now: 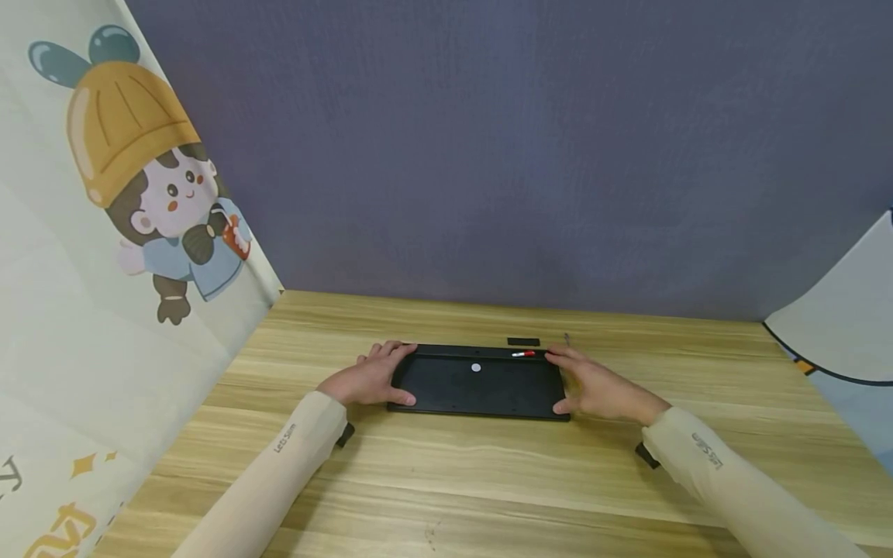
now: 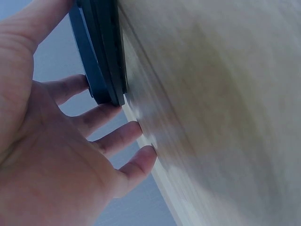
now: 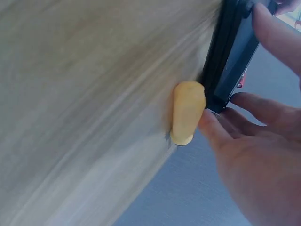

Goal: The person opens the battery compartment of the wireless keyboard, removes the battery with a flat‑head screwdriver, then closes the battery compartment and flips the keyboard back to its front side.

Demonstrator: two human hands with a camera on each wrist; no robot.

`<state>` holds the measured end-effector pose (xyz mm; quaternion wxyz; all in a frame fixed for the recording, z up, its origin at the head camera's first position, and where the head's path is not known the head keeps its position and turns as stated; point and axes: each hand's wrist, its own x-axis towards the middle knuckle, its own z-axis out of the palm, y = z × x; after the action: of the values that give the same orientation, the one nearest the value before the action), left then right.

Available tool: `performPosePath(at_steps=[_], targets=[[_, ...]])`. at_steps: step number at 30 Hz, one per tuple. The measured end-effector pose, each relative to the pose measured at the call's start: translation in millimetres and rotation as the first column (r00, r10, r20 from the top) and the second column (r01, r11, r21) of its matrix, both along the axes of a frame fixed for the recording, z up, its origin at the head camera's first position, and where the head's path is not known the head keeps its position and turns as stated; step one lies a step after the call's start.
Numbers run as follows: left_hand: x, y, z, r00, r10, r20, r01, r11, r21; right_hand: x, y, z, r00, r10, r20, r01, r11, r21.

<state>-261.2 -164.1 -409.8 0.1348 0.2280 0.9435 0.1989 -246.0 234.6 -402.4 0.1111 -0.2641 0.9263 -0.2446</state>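
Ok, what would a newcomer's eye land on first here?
Probably the big orange-hatted cartoon figure on the pale left wall. Next, the black tray toward the far side of the wooden table, its ends held by the left hand and the right hand. The right wrist view also shows a yellow object beside the tray's end.

The tray (image 1: 481, 395) sits on the worktop (image 1: 446, 480), a disc (image 1: 476, 367) on its floor. A strip (image 1: 523, 342) lies behind the tray, towards its right end
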Motion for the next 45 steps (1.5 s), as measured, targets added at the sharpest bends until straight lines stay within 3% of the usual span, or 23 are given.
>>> performPosePath(at_steps=[9, 29, 32, 38, 45], targets=[[3.3, -5, -1.5, 1.0, -0.016, -0.001, 0.016, 1.0, -0.012, 8.5, -4, 0.9, 0.999, 0.043, 0.005, -0.043, 0.999, 0.029], [7.5, -17, 0.6, 0.999, -0.042, 0.015, 0.042, 0.999, -0.016, 22.7, -20, -0.7, 1.0, 0.019, -0.016, -0.019, 0.999, 0.031], [5.3, -16, 3.6, 0.999, -0.039, 0.007, 0.039, 0.999, -0.032, 18.4, -20, -0.1, 0.999, 0.03, -0.022, -0.029, 0.999, 0.042], [-5.7, -4, 14.0, 0.993, -0.06, -0.098, 0.054, 0.997, -0.062, 4.1, -18, 0.1, 0.999, 0.049, -0.019, -0.048, 0.997, 0.065], [-21.3, 37, 27.0, 0.977, -0.154, -0.148, 0.147, 0.988, -0.057, -11.9, -17, 0.1, 0.998, 0.068, -0.009, -0.067, 0.996, 0.054]])
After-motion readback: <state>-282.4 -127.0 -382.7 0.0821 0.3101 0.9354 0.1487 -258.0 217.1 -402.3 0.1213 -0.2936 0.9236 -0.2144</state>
